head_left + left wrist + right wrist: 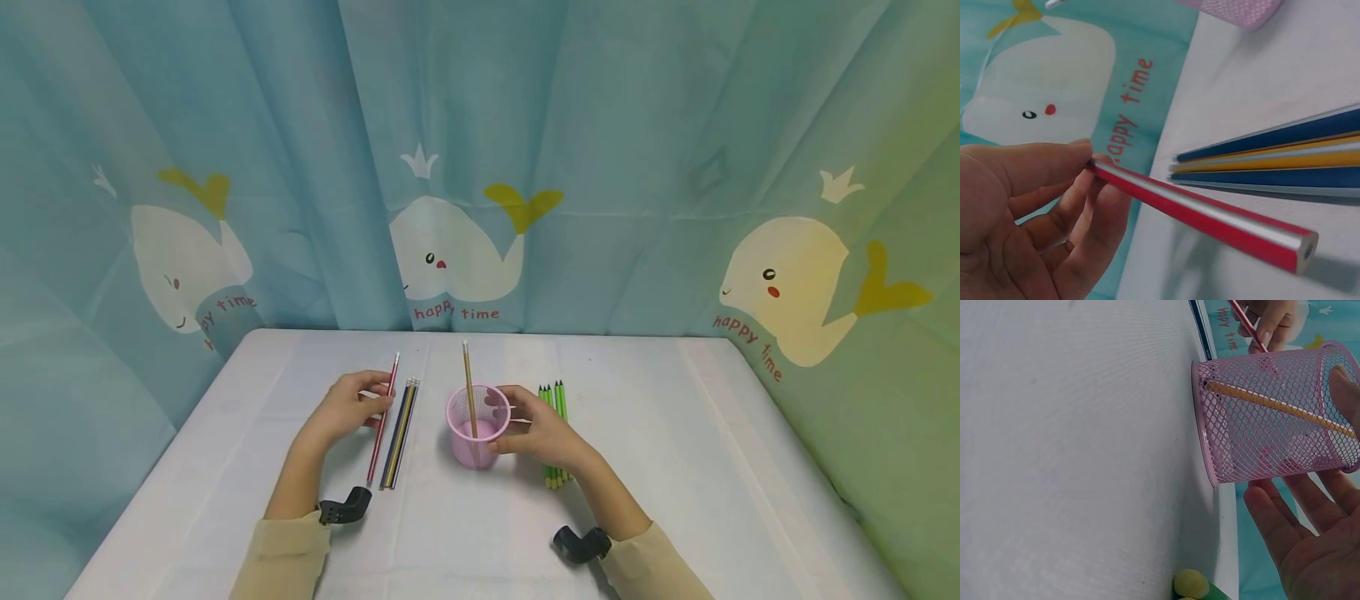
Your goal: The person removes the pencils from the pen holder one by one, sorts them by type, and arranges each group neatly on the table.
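My left hand (347, 408) pinches a red pencil with a silver stripe (1210, 215) between thumb and fingers, near its upper end. The pencil slants, its flat unsharpened end toward the left wrist camera. Right beside it lie several striped pencils (400, 435), dark blue and yellow, side by side on the table. In the middle stands a pink mesh pencil cup (460, 450). One gold-yellow pencil (469, 383) leans inside it, sticking out above the rim. My right hand (546, 429) holds the cup from its right side, thumb at the near side and fingers around the back.
Several green pencils (562, 404) with yellow-green ends lie right of the cup, partly under my right hand and wrist. The white-covered table (675, 467) reaches back to a blue curtain (622, 167) printed with whales.
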`<state>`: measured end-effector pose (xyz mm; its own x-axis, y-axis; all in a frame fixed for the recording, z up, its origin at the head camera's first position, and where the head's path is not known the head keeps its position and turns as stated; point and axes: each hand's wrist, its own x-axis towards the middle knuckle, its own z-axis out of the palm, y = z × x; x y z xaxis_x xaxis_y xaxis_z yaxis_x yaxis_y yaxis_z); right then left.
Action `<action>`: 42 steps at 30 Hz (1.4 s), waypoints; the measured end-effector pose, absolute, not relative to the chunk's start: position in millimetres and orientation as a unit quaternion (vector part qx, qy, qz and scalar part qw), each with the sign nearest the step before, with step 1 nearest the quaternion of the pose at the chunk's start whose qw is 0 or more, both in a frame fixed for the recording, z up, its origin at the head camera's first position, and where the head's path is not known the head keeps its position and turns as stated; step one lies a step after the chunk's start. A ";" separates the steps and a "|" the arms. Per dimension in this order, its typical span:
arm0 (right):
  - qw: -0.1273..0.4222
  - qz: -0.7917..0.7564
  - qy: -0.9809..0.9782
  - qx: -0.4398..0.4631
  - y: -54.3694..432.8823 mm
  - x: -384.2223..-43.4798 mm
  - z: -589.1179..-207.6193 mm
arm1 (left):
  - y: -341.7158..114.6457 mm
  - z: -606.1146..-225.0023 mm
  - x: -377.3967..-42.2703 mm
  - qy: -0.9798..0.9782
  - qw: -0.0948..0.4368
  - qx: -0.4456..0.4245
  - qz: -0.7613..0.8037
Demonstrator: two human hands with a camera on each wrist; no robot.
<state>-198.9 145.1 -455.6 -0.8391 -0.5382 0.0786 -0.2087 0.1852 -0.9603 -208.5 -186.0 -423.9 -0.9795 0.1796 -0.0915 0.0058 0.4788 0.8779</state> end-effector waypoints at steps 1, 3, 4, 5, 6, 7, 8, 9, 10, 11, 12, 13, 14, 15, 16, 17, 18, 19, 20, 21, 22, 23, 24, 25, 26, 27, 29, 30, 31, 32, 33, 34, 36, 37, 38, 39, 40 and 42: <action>0.140 -0.589 0.757 -0.247 145.1 -199.0 -455.8 | -185.7 -425.0 -208.9 0.856 0.086 0.053 0.506; 0.140 -0.587 0.759 -0.246 145.2 -199.3 -456.3 | -185.2 -427.3 -209.6 0.859 0.088 0.054 0.502; 0.140 -0.586 0.759 -0.246 145.3 -199.2 -456.2 | -184.6 -428.3 -210.0 0.859 0.089 0.051 0.502; 0.140 -0.586 0.759 -0.247 145.3 -199.3 -456.2 | -184.1 -429.3 -210.3 0.860 0.088 0.048 0.501; 0.139 -0.587 0.758 -0.248 145.3 -199.4 -456.3 | -183.6 -430.2 -210.6 0.861 0.088 0.046 0.499; 0.139 -0.586 0.758 -0.250 145.3 -199.6 -456.3 | -183.5 -430.9 -210.8 0.862 0.089 0.047 0.496; 0.137 -0.586 0.758 -0.252 145.4 -199.7 -456.1 | -183.2 -432.2 -211.2 0.864 0.089 0.045 0.494; 0.137 -0.587 0.757 -0.252 145.4 -199.8 -456.0 | -182.7 -433.3 -211.5 0.865 0.090 0.042 0.493; 0.137 -0.588 0.756 -0.252 145.5 -199.9 -455.9 | -182.5 -434.5 -211.8 0.867 0.090 0.039 0.489; 0.137 -0.588 0.756 -0.251 145.4 -200.3 -456.1 | -182.4 -435.8 -212.1 0.869 0.089 0.036 0.485; 0.137 -0.588 0.756 -0.252 145.4 -200.5 -456.3 | -182.4 -437.0 -212.4 0.872 0.088 0.034 0.480; 0.137 -0.588 0.756 -0.253 145.5 -200.6 -456.3 | -182.3 -438.2 -212.7 0.875 0.088 0.032 0.476; 0.138 -0.588 0.756 -0.252 145.5 -200.6 -456.5 | -182.1 -439.8 -213.0 0.876 0.089 0.026 0.474; 0.139 -0.588 0.756 -0.251 145.4 -200.7 -456.7 | -182.1 -440.9 -213.1 0.878 0.088 0.023 0.470; 0.139 -0.587 0.757 -0.251 145.4 -200.6 -456.6 | -182.0 -441.8 -213.2 0.879 0.088 0.021 0.467; 0.139 -0.587 0.757 -0.251 145.3 -200.6 -456.8 | -181.8 -442.9 -213.2 0.880 0.088 0.018 0.466; 0.139 -0.586 0.757 -0.251 145.2 -200.4 -456.9 | -181.7 -443.8 -213.2 0.881 0.089 0.016 0.465; 0.140 -0.587 0.757 -0.251 145.2 -200.2 -456.7 | -181.4 -444.7 -213.2 0.880 0.090 0.013 0.466; 0.140 -0.587 0.757 -0.251 145.1 -199.9 -456.6 | -181.1 -445.6 -213.3 0.879 0.090 0.009 0.467; 0.140 -0.587 0.756 -0.251 145.0 -199.7 -456.6 | -180.7 -446.5 -213.3 0.880 0.090 0.006 0.467; 0.140 -0.588 0.756 -0.251 144.9 -199.5 -456.5 | -180.4 -447.3 -213.4 0.879 0.091 0.003 0.467; 0.141 -0.588 0.756 -0.250 144.9 -199.5 -456.5 | -180.2 -448.4 -213.6 0.880 0.092 0.001 0.467; 0.141 -0.588 0.756 -0.249 144.9 -199.3 -456.3 | -179.9 -449.3 -213.7 0.880 0.093 -0.001 0.466; 0.142 -0.589 0.756 -0.247 145.0 -199.3 -456.2 | -179.5 -450.0 -213.8 0.879 0.094 -0.003 0.467; 0.142 -0.589 0.756 -0.246 145.0 -199.3 -456.2 | -179.1 -450.8 -213.9 0.880 0.095 -0.003 0.465; 0.143 -0.589 0.757 -0.244 145.0 -199.4 -456.3 | -178.9 -451.7 -214.1 0.881 0.096 -0.003 0.463; 0.143 -0.590 0.756 -0.245 145.2 -199.5 -456.3 | -178.3 -452.7 -214.2 0.882 0.097 -0.003 0.461; 0.142 -0.591 0.755 -0.247 145.2 -199.7 -456.4 | -178.1 -453.1 -214.1 0.882 0.097 -0.002 0.461; 0.142 -0.591 0.754 -0.249 145.3 -199.8 -456.5 | -178.0 -453.3 -214.0 0.883 0.097 -0.002 0.460; 0.142 -0.591 0.754 -0.250 145.3 -199.8 -456.6 | -178.3 -453.8 -214.0 0.884 0.097 -0.002 0.458; 0.141 -0.591 0.753 -0.252 145.3 -199.9 -456.6 | -178.5 -454.1 -214.0 0.885 0.095 -0.002 0.456; 0.141 -0.591 0.753 -0.254 145.3 -199.9 -456.5 | -178.6 -454.1 -213.7 0.886 0.094 -0.003 0.455; 0.141 -0.591 0.753 -0.254 145.2 -199.8 -456.2 | -179.0 -454.2 -213.5 0.887 0.093 -0.004 0.453; 0.140 -0.590 0.753 -0.254 145.3 -199.5 -455.8 | -179.1 -454.1 -213.4 0.886 0.092 -0.004 0.453; 0.141 -0.591 0.753 -0.254 145.3 -199.3 -455.5 | -179.3 -454.3 -213.5 0.886 0.092 -0.004 0.453; 0.141 -0.591 0.752 -0.254 145.3 -199.1 -455.2 | -179.2 -454.1 -213.4 0.887 0.092 -0.004 0.453; 0.142 -0.592 0.751 -0.255 145.2 -199.0 -454.8 | -179.2 -454.0 -213.4 0.887 0.092 -0.004 0.453; 0.142 -0.593 0.751 -0.254 145.0 -198.7 -454.0 | -178.9 -453.8 -213.5 0.887 0.092 -0.004 0.453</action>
<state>-198.7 145.0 -454.0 -0.8305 -0.5502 0.0868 -0.2124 0.1688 -0.9625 -213.5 -178.9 -453.8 -0.9830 0.0764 -0.1671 -0.0907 0.5892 0.8029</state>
